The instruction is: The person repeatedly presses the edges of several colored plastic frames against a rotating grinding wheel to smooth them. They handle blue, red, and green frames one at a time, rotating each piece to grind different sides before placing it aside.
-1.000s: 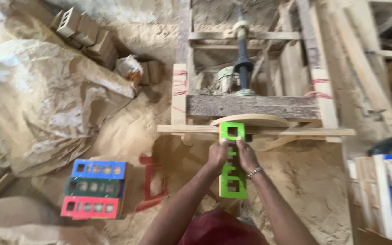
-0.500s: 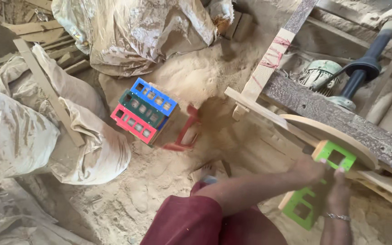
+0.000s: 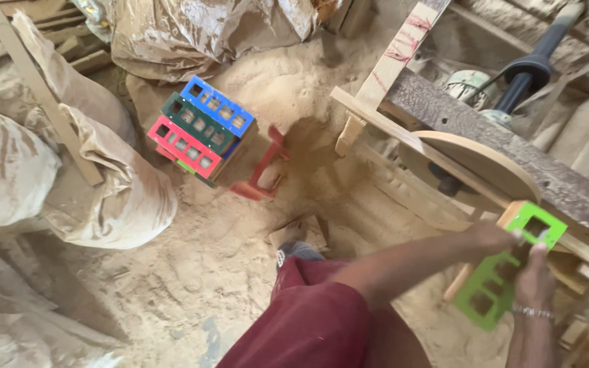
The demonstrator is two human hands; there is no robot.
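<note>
Green cut-out panel (image 3: 506, 269) tilted rightward (square holes), both hands (image 3: 534, 269) gripping

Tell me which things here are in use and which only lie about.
In use: green painted wooden frame with square holes, left hand, right hand, round wooden disc.
Lying about: stacked blue, green and red frames, dusty sacks, red wooden piece.

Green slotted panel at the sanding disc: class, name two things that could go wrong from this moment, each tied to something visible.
1. Both hands, left hand and right hand, hold the green slotted panel close to the round wooden disc; fingers might touch it.
2. Thick sawdust covers the floor around the stacked coloured panels, so footing may slip.
</note>
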